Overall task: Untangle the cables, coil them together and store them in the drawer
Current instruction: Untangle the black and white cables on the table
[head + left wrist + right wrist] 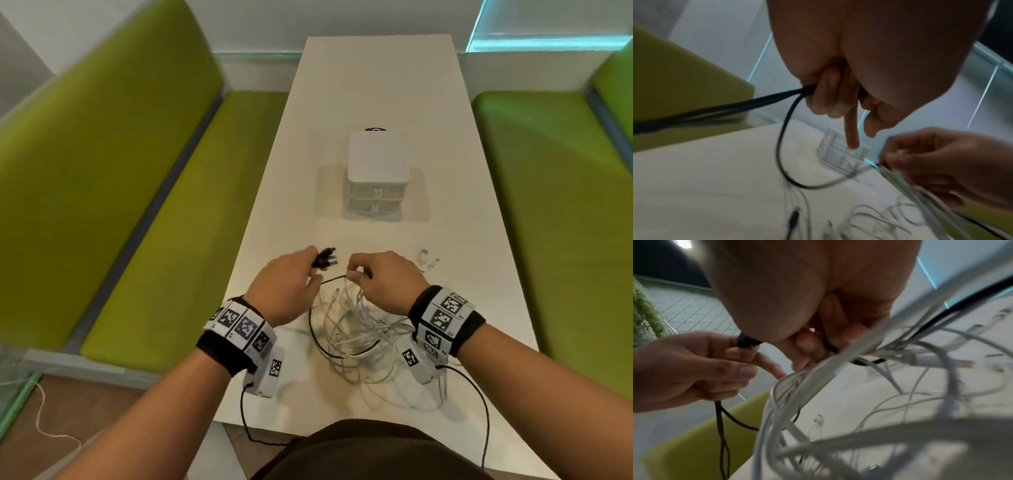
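Two hands work the untangling step: left hand (282,286) grips the black cable (317,339) bundle, right hand (383,279) pinches white cables (356,329) hanging below it. Next: draw the grips apart; the drawer unit (375,186) beyond both remains closed

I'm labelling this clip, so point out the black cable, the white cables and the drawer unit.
black cable (313,337): head view, on its loop beside the tangle.
white cables (356,330): head view, middle of the tangle.
drawer unit (376,156): head view, on its flat top.
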`<state>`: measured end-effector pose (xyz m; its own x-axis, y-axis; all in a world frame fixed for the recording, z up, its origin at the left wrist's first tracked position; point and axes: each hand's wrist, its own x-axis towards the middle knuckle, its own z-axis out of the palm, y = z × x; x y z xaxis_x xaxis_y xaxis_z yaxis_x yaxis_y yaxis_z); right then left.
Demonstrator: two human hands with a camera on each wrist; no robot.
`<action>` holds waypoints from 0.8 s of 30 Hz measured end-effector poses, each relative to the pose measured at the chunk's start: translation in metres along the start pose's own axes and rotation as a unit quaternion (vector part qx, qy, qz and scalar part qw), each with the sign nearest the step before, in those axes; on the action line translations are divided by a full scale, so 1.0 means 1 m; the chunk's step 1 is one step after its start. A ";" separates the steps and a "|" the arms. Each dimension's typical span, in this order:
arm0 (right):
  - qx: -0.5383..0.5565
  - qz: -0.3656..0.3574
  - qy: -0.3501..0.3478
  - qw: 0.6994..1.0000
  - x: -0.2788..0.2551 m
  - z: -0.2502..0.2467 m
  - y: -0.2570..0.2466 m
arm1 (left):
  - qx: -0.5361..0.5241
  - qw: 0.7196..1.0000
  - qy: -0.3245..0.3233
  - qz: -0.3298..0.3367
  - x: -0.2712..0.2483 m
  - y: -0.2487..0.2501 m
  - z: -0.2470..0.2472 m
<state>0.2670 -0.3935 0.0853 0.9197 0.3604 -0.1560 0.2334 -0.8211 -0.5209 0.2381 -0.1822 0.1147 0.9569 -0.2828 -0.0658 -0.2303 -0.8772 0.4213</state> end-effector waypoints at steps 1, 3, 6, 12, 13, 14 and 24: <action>0.022 -0.019 0.011 1.000 -0.001 -0.001 -0.002 | -0.006 1.000 -0.023 0.011 0.001 0.005 0.003; 0.089 -0.055 0.045 0.994 -0.004 -0.002 -0.005 | -0.040 0.999 -0.035 0.009 0.003 0.010 0.008; 0.098 -0.054 0.084 0.990 -0.007 -0.008 -0.002 | -0.120 0.993 -0.008 -0.008 0.008 0.008 0.004; -0.107 -0.011 -0.009 0.994 -0.002 -0.013 -0.002 | -0.171 0.981 0.080 0.039 0.008 0.006 -0.020; -0.109 -0.002 -0.018 0.994 0.000 -0.013 -0.002 | -0.183 0.979 0.080 0.045 0.005 0.005 -0.020; -0.108 0.011 -0.028 0.994 0.002 -0.013 0.000 | -0.206 0.974 0.088 0.042 0.003 0.002 -0.020; 0.122 0.027 0.001 0.992 -0.005 -0.017 0.022 | 0.028 0.988 -0.003 -0.150 -0.002 -0.051 -0.023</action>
<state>0.2727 -0.4209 0.0889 0.9298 0.3166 -0.1874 0.0997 -0.7071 -0.7000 0.2516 -0.1283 0.1138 0.9825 -0.0093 -0.1862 0.0537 -0.9422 0.3306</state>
